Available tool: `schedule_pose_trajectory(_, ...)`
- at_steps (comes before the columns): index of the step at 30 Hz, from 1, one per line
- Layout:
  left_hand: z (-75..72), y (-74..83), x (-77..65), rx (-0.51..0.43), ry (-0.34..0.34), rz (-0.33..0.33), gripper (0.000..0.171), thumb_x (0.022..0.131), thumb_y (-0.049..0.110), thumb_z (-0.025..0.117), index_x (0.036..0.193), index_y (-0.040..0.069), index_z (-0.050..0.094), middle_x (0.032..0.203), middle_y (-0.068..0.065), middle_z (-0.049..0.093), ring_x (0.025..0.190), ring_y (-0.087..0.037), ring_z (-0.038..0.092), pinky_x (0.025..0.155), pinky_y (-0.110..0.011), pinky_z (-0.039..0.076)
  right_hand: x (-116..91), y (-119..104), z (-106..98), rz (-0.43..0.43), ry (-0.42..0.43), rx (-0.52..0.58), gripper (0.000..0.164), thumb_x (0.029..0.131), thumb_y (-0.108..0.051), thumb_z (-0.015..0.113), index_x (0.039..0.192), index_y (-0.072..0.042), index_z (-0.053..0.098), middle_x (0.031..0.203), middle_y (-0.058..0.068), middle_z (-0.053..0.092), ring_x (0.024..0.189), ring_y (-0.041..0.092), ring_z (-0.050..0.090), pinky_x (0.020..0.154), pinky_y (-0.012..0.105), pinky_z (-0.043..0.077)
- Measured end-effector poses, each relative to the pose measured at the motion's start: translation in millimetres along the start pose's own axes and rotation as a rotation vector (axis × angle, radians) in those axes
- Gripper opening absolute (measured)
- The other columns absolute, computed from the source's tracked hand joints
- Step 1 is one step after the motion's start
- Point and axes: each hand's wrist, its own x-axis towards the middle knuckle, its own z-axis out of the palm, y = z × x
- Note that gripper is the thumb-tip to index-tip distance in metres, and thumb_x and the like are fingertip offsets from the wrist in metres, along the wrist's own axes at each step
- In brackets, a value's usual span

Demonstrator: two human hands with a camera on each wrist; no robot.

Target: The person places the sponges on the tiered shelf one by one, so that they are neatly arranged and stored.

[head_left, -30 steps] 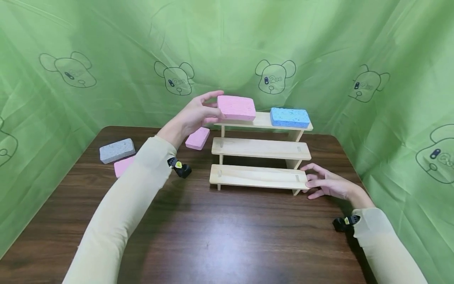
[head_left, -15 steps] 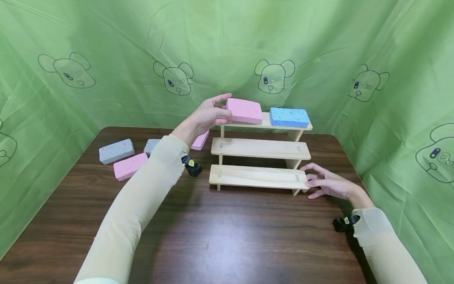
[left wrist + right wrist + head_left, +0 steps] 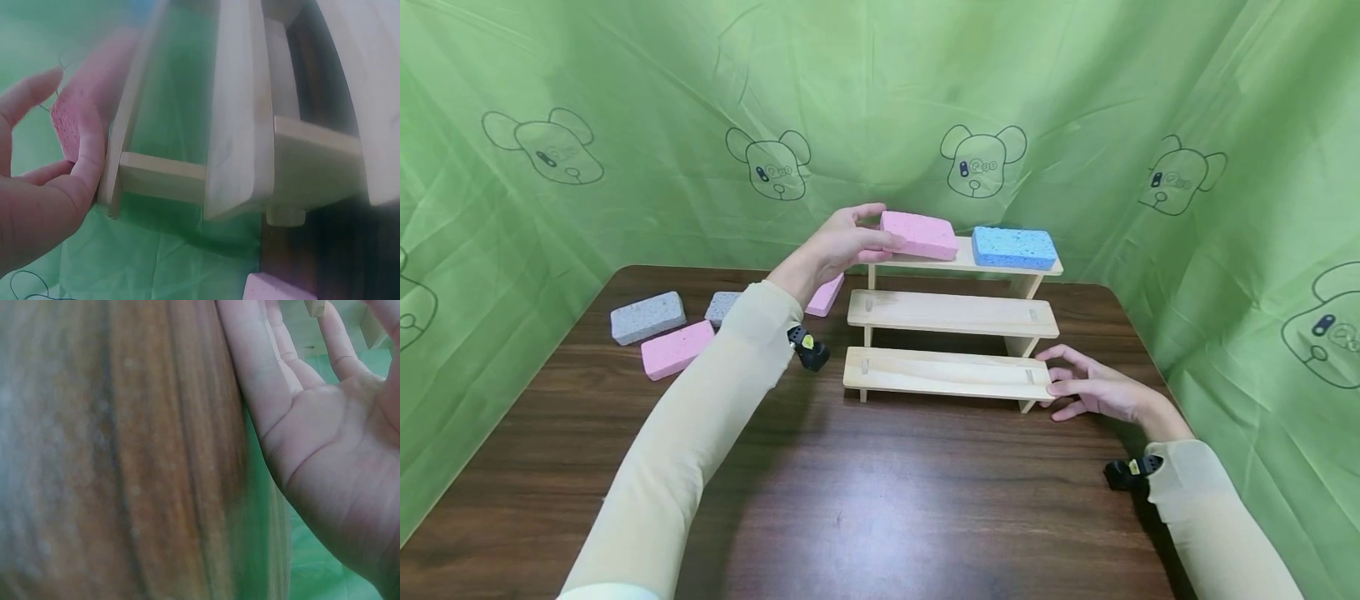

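Observation:
At the left end of the top step of a three-tier wooden stand (image 3: 951, 312), my left hand (image 3: 842, 246) pinches a pink sponge (image 3: 919, 235). Its thumb lies along the sponge's front side, seen also in the left wrist view, where the sponge (image 3: 94, 94) sits against the top board. A blue sponge (image 3: 1013, 247) rests on the right part of that step, with a small gap between the two. My right hand (image 3: 1093, 390) holds the right end of the lowest step, thumb at its front corner. In the right wrist view the palm (image 3: 337, 437) shows beside the table.
On the table's left lie a grey sponge (image 3: 647, 317), a pink sponge (image 3: 677, 350) and a second grey one (image 3: 721, 307), partly behind the left sleeve. Another pink sponge (image 3: 825, 297) lies just left of the stand. A green curtain (image 3: 880, 100) hangs behind the dark wooden table (image 3: 865, 500).
My left hand has moved the pink sponge rightward and slightly down onto the top step, nearer the blue sponge. The right hand and the stand have stayed put.

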Motion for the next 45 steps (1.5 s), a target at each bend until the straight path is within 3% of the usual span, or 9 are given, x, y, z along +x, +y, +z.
schedule_pose_trajectory(7,1.6,2.8,0.1,0.17,0.042,-0.029,0.087,0.089,0.005,0.078,0.16,0.008,0.028,0.159,-0.017,0.034,0.101,-0.021,0.066,0.088,-0.027,0.057,-0.8,2.8,-1.2,0.003,0.002,0.0,0.047,0.104,0.005,0.044,0.142,-0.022,0.038,0.127,0.018,0.057,0.111,0.035,0.065,0.088,0.059,0.055)
schedule_pose_trajectory(10,0.7,3.4,0.5,0.214,0.026,-0.039,0.087,0.09,0.007,0.078,0.161,0.009,0.026,0.161,-0.014,0.032,0.104,-0.019,0.066,0.09,-0.026,0.056,-0.2,4.0,-1.1,0.001,0.001,-0.001,0.047,0.104,0.005,0.044,0.142,-0.022,0.037,0.127,0.019,0.057,0.111,0.035,0.065,0.088,0.06,0.055)
schedule_pose_trajectory(15,0.0,1.9,1.1,0.197,-0.003,-0.058,0.088,0.092,0.006,0.075,0.162,0.009,0.022,0.167,-0.005,0.023,0.11,-0.02,0.064,0.094,-0.026,0.054,0.7,5.0,0.4,0.008,0.007,0.004,0.047,0.103,0.006,0.044,0.141,-0.022,0.038,0.127,0.019,0.056,0.111,0.036,0.065,0.088,0.059,0.055)
schedule_pose_trajectory(19,3.5,1.1,-1.1,0.201,0.018,-0.058,0.088,0.092,0.008,0.075,0.162,0.01,0.022,0.168,-0.003,0.021,0.113,-0.019,0.064,0.094,-0.024,0.053,0.4,3.8,1.5,0.011,0.012,0.0,0.047,0.103,0.006,0.044,0.141,-0.022,0.038,0.127,0.019,0.056,0.111,0.036,0.065,0.088,0.06,0.055)
schedule_pose_trajectory(31,6.6,0.3,-0.3,0.267,0.072,-0.036,0.088,0.092,0.017,0.078,0.162,0.014,0.025,0.16,-0.011,0.036,0.115,-0.02,0.064,0.097,-0.027,0.051,0.3,0.0,-0.4,0.012,0.027,-0.019,0.047,0.103,0.006,0.043,0.14,-0.023,0.038,0.128,0.019,0.056,0.111,0.035,0.065,0.088,0.06,0.055)
schedule_pose_trajectory(40,7.9,0.9,1.8,0.287,0.073,-0.049,0.084,0.093,0.017,0.076,0.161,0.013,0.026,0.163,-0.008,0.031,0.115,-0.019,0.064,0.099,-0.027,0.05,-0.2,1.0,-0.3,0.012,0.029,-0.017,0.047,0.103,0.005,0.044,0.14,-0.023,0.038,0.128,0.019,0.056,0.111,0.035,0.065,0.088,0.06,0.055)
schedule_pose_trajectory(45,7.2,2.1,1.3,0.266,0.076,-0.055,0.084,0.093,0.014,0.076,0.161,0.013,0.028,0.162,-0.011,0.033,0.111,-0.02,0.065,0.093,-0.026,0.053,-0.2,0.3,-0.2,0.013,0.028,-0.017,0.047,0.103,0.005,0.044,0.141,-0.023,0.038,0.127,0.019,0.056,0.111,0.035,0.065,0.088,0.06,0.055)
